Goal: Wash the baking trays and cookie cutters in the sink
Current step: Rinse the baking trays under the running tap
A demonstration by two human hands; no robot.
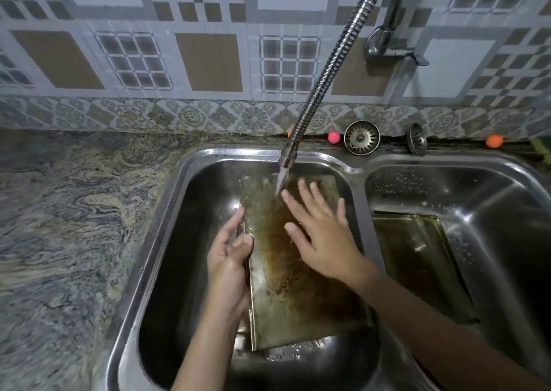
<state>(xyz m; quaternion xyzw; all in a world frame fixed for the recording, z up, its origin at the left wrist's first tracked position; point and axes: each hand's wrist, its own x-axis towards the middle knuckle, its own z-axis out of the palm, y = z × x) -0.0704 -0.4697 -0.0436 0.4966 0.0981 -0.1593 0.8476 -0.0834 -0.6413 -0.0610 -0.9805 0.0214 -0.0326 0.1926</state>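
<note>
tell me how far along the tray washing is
Early. Nothing looks finished. In hand: the left hand grips the stained tray by its edge under the running faucet while the right hand rubs its surface. Left: a second tray waits in the right basin; no cookie cutters are in view.

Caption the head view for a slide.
Left hand grips a stained baking tray under the running tap while the open right hand rubs it.

Baking tray [298,286]: rectangular metal, brown-stained, wet; tilting lengthwise in the double sink's [179,182] left basin, water running onto its far end. Second baking tray [417,256]: rectangular metal, yellowish; lying in the sink's right basin against the divider.
</note>
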